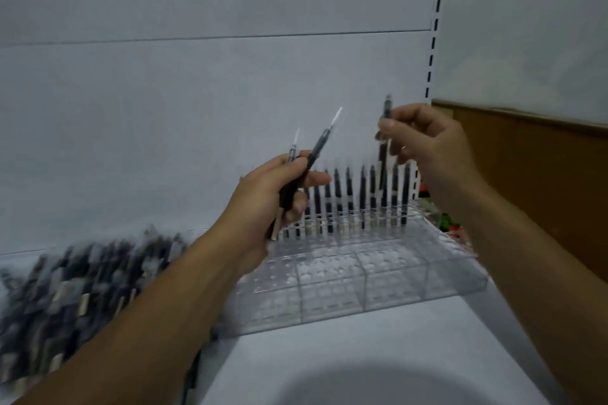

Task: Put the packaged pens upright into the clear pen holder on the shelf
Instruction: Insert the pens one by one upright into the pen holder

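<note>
The clear pen holder (362, 276) stands on the white shelf, with several black packaged pens (348, 197) upright in its back row. My left hand (263, 204) grips two packaged pens (316, 148), their clear wrapper tips pointing up and right, above the holder's left end. Above the right part of the back row, my right hand (427, 141) pinches a single packaged pen (385, 128) nearly upright between thumb and fingers.
A blurred heap of loose packaged pens (75, 286) lies on the shelf (378, 355) at the left. A brown panel (543, 181) closes the right side, with small colourful items (444, 220) beside the holder. The slotted shelf upright (434, 33) rises behind.
</note>
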`<action>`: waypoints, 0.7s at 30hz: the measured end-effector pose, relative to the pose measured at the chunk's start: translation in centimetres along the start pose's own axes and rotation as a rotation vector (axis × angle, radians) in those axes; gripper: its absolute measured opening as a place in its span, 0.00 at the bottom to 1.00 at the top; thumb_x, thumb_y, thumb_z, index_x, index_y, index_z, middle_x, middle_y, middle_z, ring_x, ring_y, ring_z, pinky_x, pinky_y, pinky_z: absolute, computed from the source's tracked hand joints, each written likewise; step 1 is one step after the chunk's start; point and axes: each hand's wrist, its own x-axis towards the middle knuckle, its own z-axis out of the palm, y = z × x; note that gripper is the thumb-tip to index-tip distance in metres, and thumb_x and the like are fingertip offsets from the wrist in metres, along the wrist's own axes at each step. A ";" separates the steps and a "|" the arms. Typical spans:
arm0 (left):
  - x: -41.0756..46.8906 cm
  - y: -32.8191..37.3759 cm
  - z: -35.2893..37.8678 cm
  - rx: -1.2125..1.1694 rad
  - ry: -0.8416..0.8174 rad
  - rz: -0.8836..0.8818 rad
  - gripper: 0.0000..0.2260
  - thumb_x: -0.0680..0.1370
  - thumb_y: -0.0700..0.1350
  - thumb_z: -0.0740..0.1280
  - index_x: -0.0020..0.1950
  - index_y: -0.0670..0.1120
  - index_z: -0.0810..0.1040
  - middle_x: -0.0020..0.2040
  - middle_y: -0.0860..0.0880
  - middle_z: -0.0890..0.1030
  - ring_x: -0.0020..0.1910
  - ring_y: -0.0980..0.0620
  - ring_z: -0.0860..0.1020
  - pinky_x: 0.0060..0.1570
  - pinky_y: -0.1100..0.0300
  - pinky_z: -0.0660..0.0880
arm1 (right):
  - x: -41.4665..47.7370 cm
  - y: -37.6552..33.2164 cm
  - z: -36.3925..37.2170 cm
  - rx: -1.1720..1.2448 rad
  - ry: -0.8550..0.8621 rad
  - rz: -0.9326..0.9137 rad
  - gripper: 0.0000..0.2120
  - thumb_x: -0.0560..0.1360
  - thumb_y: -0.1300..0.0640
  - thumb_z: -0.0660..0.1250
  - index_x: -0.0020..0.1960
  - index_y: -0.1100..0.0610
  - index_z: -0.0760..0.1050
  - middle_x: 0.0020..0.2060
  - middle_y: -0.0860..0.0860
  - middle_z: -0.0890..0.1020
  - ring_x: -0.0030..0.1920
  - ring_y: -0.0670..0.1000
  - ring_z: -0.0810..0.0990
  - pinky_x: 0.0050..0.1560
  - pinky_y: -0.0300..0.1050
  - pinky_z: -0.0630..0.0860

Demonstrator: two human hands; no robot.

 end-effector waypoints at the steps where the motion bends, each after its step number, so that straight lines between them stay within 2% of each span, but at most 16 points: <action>1: 0.3 -0.5 0.7 -0.001 -0.030 -0.011 0.06 0.81 0.44 0.61 0.54 0.46 0.77 0.41 0.47 0.84 0.24 0.56 0.70 0.22 0.66 0.65 | 0.3 0.6 -0.9 -0.013 0.070 -0.010 0.04 0.76 0.61 0.70 0.45 0.55 0.77 0.34 0.46 0.83 0.31 0.43 0.77 0.32 0.36 0.73; 3: 0.7 -1.5 1.5 -0.015 -0.066 -0.037 0.05 0.81 0.44 0.61 0.53 0.46 0.76 0.41 0.46 0.84 0.24 0.56 0.70 0.22 0.66 0.65 | 0.5 2.0 -2.5 -0.060 0.177 -0.022 0.04 0.76 0.59 0.70 0.46 0.53 0.76 0.36 0.47 0.82 0.34 0.43 0.78 0.34 0.36 0.74; 6: 0.8 -2.6 1.5 -0.006 -0.056 -0.077 0.04 0.80 0.43 0.62 0.50 0.45 0.76 0.41 0.46 0.84 0.24 0.56 0.70 0.22 0.67 0.65 | 0.5 4.0 -4.0 -0.196 0.247 -0.037 0.07 0.76 0.58 0.70 0.44 0.49 0.75 0.39 0.52 0.79 0.39 0.50 0.78 0.38 0.42 0.75; 8: 0.8 -2.9 1.4 0.031 -0.065 -0.073 0.05 0.80 0.43 0.62 0.51 0.44 0.76 0.41 0.46 0.84 0.25 0.56 0.70 0.22 0.66 0.65 | 0.6 4.7 -4.7 -0.259 0.278 -0.021 0.08 0.76 0.57 0.71 0.43 0.47 0.74 0.39 0.52 0.79 0.42 0.53 0.79 0.42 0.47 0.76; 10: 0.7 -2.9 1.4 0.076 -0.078 -0.062 0.06 0.80 0.43 0.62 0.53 0.44 0.77 0.42 0.45 0.85 0.25 0.56 0.70 0.23 0.65 0.65 | 0.6 5.3 -5.1 -0.331 0.287 -0.003 0.07 0.76 0.57 0.71 0.43 0.48 0.74 0.38 0.49 0.78 0.41 0.51 0.78 0.42 0.45 0.76; 14: 0.6 -3.0 1.4 0.089 -0.074 -0.055 0.05 0.80 0.43 0.62 0.52 0.44 0.77 0.42 0.45 0.85 0.25 0.55 0.70 0.23 0.66 0.65 | 0.5 6.1 -5.1 -0.476 0.263 0.019 0.04 0.76 0.55 0.70 0.47 0.52 0.75 0.37 0.45 0.78 0.39 0.46 0.76 0.41 0.41 0.74; 18: 0.7 -3.1 1.4 0.098 -0.078 -0.052 0.05 0.80 0.44 0.63 0.52 0.44 0.77 0.43 0.45 0.85 0.25 0.55 0.70 0.22 0.66 0.65 | 0.4 6.8 -5.1 -0.589 0.156 0.104 0.04 0.77 0.54 0.70 0.49 0.53 0.76 0.40 0.48 0.80 0.45 0.51 0.80 0.46 0.45 0.77; 21: 0.7 -3.1 1.3 0.099 -0.079 -0.055 0.05 0.80 0.44 0.63 0.52 0.44 0.77 0.43 0.45 0.85 0.25 0.55 0.70 0.23 0.66 0.65 | 0.5 7.0 -5.2 -0.660 0.066 0.176 0.05 0.76 0.52 0.70 0.49 0.52 0.76 0.43 0.52 0.83 0.47 0.53 0.82 0.51 0.52 0.80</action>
